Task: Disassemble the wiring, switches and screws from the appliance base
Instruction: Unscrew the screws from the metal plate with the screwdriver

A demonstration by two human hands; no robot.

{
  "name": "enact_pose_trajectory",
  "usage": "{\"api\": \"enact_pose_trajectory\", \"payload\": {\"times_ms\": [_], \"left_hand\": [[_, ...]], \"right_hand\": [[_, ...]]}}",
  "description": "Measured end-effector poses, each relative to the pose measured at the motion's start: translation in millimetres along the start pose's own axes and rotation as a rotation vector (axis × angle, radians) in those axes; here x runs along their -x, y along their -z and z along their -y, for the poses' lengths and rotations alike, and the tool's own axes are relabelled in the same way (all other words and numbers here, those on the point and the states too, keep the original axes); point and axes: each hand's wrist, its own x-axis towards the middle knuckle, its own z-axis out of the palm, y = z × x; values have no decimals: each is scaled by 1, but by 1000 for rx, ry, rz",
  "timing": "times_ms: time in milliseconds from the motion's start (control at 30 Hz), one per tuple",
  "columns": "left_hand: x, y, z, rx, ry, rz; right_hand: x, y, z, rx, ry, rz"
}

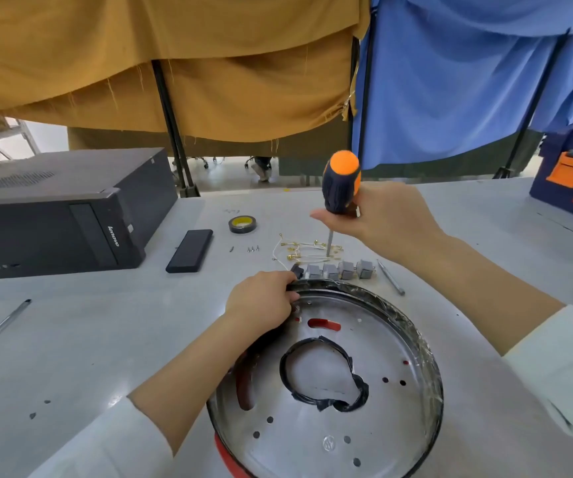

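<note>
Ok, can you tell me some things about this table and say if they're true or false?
1. The right hand holds an orange and black screwdriver. True.
2. The left hand lies flat on the table. False: it grips the rim of the round metal base.
3. Four grey switches sit in a row behind the base. True.
4. The tape roll sits inside the base. False: it lies on the table, beyond the wires.
5. The black computer is to the person's right. False: it is to the left.

Ahead of you, upper frame: mustard curtain (161, 63) left, blue curtain (468, 81) right, on black poles (171, 125); pale floor (230, 174) beneath.
</note>
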Motion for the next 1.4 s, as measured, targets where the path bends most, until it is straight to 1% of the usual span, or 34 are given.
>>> {"api": "enact_pose_trajectory", "payload": {"times_ms": [100, 267, 333, 433, 667, 1033, 1400], "left_hand": [[-1, -1, 0, -1, 4, -3], [-2, -3, 1, -7, -7, -13], [-3, -3, 2, -6, -8, -14], [-3, -3, 2, -6, -5, -15], [-4, -5, 3, 1, 2, -11], [-3, -4, 3, -8, 7, -17], [-3, -4, 2, -11, 12, -20]], "right_hand": [[-5, 3, 6, -217, -59, -46], [-12, 6, 14, -428, -129, -238], [-13, 5, 15, -483, -149, -277], [-14, 1, 19, -499, -184, -257], [-10, -6, 23, -497, -157, -147], [-7, -8, 24, -463, -128, -118], [-6, -11, 24, -480, -122, -104]]}}
